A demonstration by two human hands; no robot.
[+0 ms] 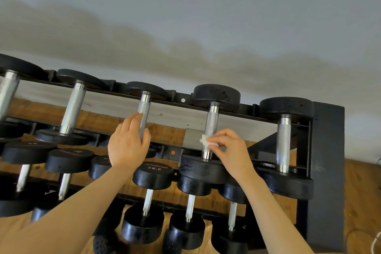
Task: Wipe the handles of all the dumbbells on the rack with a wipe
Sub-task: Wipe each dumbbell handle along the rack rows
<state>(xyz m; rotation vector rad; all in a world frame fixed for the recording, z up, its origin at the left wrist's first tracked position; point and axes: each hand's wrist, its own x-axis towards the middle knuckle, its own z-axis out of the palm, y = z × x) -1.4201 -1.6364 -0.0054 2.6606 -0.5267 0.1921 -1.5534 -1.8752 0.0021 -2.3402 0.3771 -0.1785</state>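
Observation:
A black dumbbell rack (327,150) holds several black dumbbells with knurled chrome handles on its top tier. My right hand (228,148) pinches a small white wipe (206,141) against the lower part of one handle (211,126), second from the right. My left hand (127,144) is closed around the lower half of the neighbouring handle (144,109) to the left. The rightmost top dumbbell handle (283,142) stands untouched beside my right hand. More handles (73,109) lie further left.
Two lower tiers carry more dumbbells, one marked 22.5 (153,177). A grey wall (206,16) rises behind the rack. Wooden floor (362,192) shows to the right, with a cable (375,241) at the bottom right corner.

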